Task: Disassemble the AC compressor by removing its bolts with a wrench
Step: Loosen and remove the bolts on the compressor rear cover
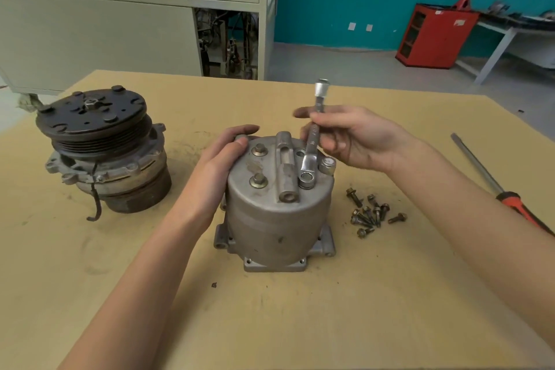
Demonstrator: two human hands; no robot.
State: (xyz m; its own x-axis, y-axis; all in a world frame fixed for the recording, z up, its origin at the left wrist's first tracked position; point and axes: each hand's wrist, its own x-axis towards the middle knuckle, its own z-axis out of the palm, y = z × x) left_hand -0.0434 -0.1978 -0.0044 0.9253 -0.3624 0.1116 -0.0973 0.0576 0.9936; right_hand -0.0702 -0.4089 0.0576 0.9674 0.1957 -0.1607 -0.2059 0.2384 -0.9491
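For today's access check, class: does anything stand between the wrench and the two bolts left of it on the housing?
Yes: a raised ridge across the housing top lies between the wrench and both bolts; the left hand grips the housing close beside the far one.

Bolts (371, 213) and screwdriver (492, 183) clutter the table's (300, 324) right side.
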